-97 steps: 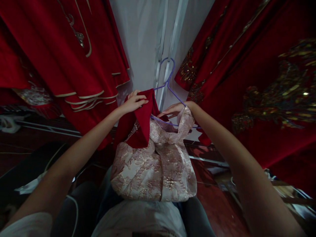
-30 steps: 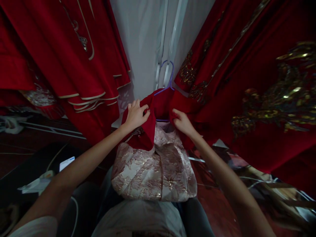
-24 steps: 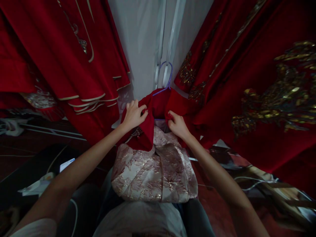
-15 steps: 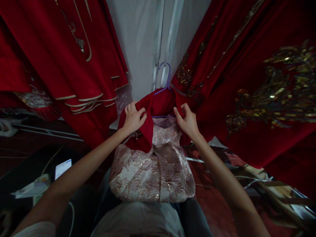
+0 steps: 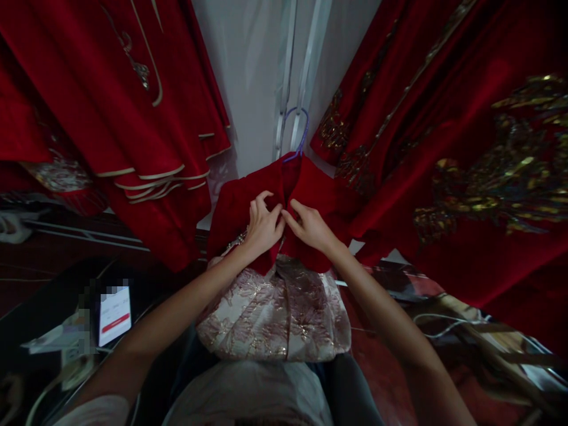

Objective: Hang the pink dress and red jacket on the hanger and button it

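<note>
A small red jacket (image 5: pixel 239 198) hangs on a purple hanger (image 5: pixel 303 139), over a pale pink brocade dress (image 5: pixel 266 322) with shiny gold patterning. My left hand (image 5: pixel 265 225) pinches the jacket's left front edge near the middle. My right hand (image 5: pixel 308 223) pinches the opposite front edge, and the fingertips of both hands nearly meet. The two red fronts lie close together over the dress's bodice. The dress's skirt spreads down onto my lap. Silvery trim shows beside my left wrist.
Red garments with pale piping (image 5: pixel 146 148) hang at the left. More red cloth with gold sequins (image 5: pixel 479 195) hangs at the right. Behind the hanger are metal rails (image 5: pixel 306 65) against a pale wall. A lit phone (image 5: pixel 115 316) stands at lower left near a white cable.
Both hands have moved inward, drawing the jacket's open fronts together over the dress's bodice. The phone's screen is more visible now.
</note>
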`<state>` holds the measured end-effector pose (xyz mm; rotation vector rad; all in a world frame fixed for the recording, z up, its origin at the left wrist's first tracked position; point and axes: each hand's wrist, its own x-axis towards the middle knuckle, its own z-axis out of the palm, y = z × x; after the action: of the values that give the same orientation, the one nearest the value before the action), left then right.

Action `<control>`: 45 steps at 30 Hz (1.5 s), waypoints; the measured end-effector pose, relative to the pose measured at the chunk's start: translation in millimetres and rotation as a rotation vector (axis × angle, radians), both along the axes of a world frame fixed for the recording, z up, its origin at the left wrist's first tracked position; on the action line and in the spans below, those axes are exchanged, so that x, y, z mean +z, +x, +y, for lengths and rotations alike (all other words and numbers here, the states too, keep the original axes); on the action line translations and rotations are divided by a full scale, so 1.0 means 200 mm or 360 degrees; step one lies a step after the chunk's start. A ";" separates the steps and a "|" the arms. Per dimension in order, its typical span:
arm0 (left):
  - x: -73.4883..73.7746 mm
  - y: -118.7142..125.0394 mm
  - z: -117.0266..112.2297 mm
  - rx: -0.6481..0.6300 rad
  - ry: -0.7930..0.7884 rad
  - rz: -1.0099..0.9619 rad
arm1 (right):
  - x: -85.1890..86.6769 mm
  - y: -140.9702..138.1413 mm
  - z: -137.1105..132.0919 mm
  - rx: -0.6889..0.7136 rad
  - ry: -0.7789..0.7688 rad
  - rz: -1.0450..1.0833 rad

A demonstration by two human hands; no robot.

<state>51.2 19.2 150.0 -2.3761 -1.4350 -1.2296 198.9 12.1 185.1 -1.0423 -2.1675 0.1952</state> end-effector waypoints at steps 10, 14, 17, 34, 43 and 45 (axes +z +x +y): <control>-0.06 -0.03 0.01 -0.0320 -0.0334 -0.0385 | -0.05 0.07 -0.01 -0.0104 -0.0186 0.0376; -0.05 -0.04 0.01 -0.0277 -0.0244 -0.0751 | -0.05 0.07 -0.03 -0.0069 -0.0185 0.0445; -0.02 -0.04 0.01 -0.0353 -0.0251 -0.0927 | -0.03 0.06 -0.05 0.0024 -0.0196 0.0415; -0.02 -0.06 0.06 -0.0680 -0.0657 -0.1231 | -0.07 0.06 -0.01 0.0170 -0.0223 0.0581; -0.01 -0.06 0.05 -0.0751 -0.0738 -0.1274 | -0.09 0.06 0.00 0.0071 -0.0226 0.0633; -0.01 -0.06 0.04 -0.0761 -0.0749 -0.1265 | -0.10 0.05 0.00 0.0037 -0.0223 0.0656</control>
<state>39.2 27.4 147.9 -2.7912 -1.4822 -2.3991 208.9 11.8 165.9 -0.9558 -1.8115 0.5314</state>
